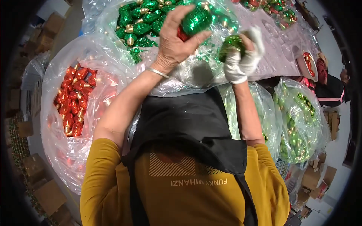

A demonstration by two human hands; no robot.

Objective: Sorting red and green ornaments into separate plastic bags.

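My left hand (pixel 174 45), bare with a bracelet at the wrist, is closed around a shiny dark green Christmas ornament (pixel 197 19). A bit of a red ornament (pixel 182 34) shows between that hand's fingers and the green one. My right hand (pixel 243 60), in a white glove and blurred at the fingertips, grips a lighter green ornament (pixel 230 46). Both hands are raised over the near side of the table, with the two green ornaments apart. Behind my left hand lies a pile of dark green glittery ornaments (pixel 151 17) with gold caps, on clear plastic.
At my left stands a clear bag (pixel 51 113) of red ornaments (pixel 73 101). Bags of light green ornaments (pixel 298 124) stand at my right. More red and green ornaments (pixel 288 19) lie at the table's far right. Another person (pixel 332 88) is beyond, near cardboard boxes (pixel 332 124).
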